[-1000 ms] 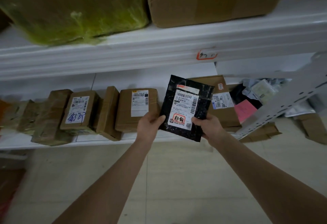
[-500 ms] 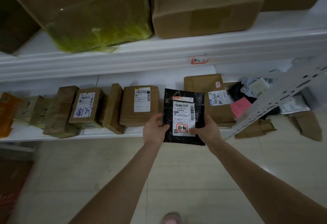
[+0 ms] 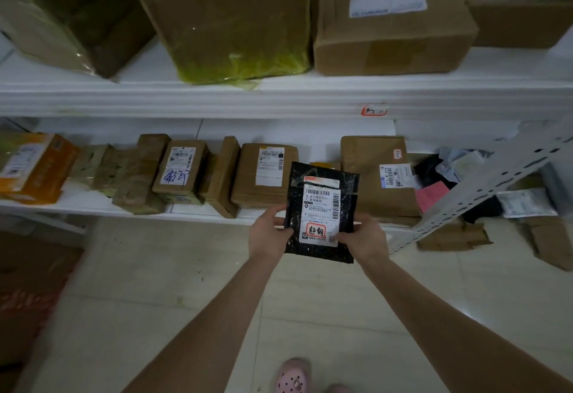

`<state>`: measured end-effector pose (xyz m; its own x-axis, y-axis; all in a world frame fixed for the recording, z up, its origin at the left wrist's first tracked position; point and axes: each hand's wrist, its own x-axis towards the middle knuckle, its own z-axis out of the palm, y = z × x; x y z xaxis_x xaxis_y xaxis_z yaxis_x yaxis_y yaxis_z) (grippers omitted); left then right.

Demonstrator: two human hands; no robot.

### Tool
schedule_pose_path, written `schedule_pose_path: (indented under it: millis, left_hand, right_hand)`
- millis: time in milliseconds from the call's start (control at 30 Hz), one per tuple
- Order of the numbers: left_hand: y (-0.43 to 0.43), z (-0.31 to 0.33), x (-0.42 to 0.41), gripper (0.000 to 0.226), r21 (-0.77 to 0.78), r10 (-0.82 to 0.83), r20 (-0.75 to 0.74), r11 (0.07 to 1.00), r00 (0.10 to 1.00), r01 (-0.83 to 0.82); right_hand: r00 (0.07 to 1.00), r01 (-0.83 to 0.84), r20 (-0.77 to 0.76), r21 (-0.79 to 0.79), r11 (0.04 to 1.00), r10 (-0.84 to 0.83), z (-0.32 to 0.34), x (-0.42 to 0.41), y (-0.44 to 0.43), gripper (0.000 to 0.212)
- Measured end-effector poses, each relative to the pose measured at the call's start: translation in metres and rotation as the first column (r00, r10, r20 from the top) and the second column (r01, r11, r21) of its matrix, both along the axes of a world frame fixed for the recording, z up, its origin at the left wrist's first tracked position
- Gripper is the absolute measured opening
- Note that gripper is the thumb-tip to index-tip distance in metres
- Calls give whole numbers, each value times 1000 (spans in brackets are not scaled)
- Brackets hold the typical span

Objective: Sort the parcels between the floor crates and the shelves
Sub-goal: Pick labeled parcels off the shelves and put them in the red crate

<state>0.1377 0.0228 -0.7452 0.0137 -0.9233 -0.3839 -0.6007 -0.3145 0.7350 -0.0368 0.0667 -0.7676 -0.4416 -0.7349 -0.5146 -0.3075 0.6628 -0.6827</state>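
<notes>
A flat black plastic parcel [image 3: 322, 181] with a white shipping label and a red-framed sticker stands upright in front of the lower shelf [image 3: 93, 208]. My left hand [image 3: 268, 233] grips its lower left edge, and my right hand [image 3: 364, 237] pinches its lower right corner with the thumb on the label. The parcel is in the gap between a labelled cardboard box [image 3: 263, 175] on its left and a larger brown box [image 3: 378, 175] on its right. Its bottom edge hangs just in front of the shelf lip.
Several small brown boxes and an orange carton [image 3: 37, 166] line the lower shelf. Big cartons [image 3: 387, 14] fill the upper shelf [image 3: 279, 98]. A perforated grey upright [image 3: 483, 184] slants at the right, with loose mailers and flattened cardboard [image 3: 452, 234] behind it. Tiled floor lies below.
The black parcel has turned from tilted to upright and moved slightly closer to the shelf gap. The view has tipped upward, showing more of the upper shelf cartons.
</notes>
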Motion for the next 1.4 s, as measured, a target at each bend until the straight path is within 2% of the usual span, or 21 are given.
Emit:
schedule_pose_path:
  millis: [167, 367, 667, 933, 1067, 1133, 1267, 1400]
  left_hand:
    - [11, 15, 27, 53, -9, 74, -12, 997, 997, -74]
    - [28, 30, 75, 59, -12, 209, -1, 978, 978, -209]
    - [54, 51, 196, 50, -19, 367, 21, 930, 930, -367]
    - [70, 79, 382, 53, -37, 482, 65, 876, 874, -480]
    - [87, 95, 495, 55, -18, 570, 13, 821, 821, -570]
    - [99, 105, 555, 54, -36, 613, 44, 790, 789, -612]
    - [128, 119, 662, 54, -103, 687, 153, 726, 710, -680]
    - [152, 121, 740, 56, -83, 771, 155, 634, 618, -769]
  right_hand:
    - [997, -68, 29, -83, 994, 70, 15, 26, 1, 66]
    - [981, -191, 26, -102, 976, 194, 36, 74, -3, 70]
    - [923, -383, 5, -59, 922, 384, 61, 192, -13, 57]
    - [831, -555, -87, -94, 826, 549, 90, 388, -24, 58]
    - [763, -646, -83, -73, 759, 641, 101, 512, -25, 56]
    - [725, -689, -65, -55, 723, 686, 105, 578, -24, 57]
    - [613, -790, -94, -41, 612, 785, 116, 693, -13, 52]
    - [490, -871, -132, -28, 491, 862, 122, 782, -4, 52]
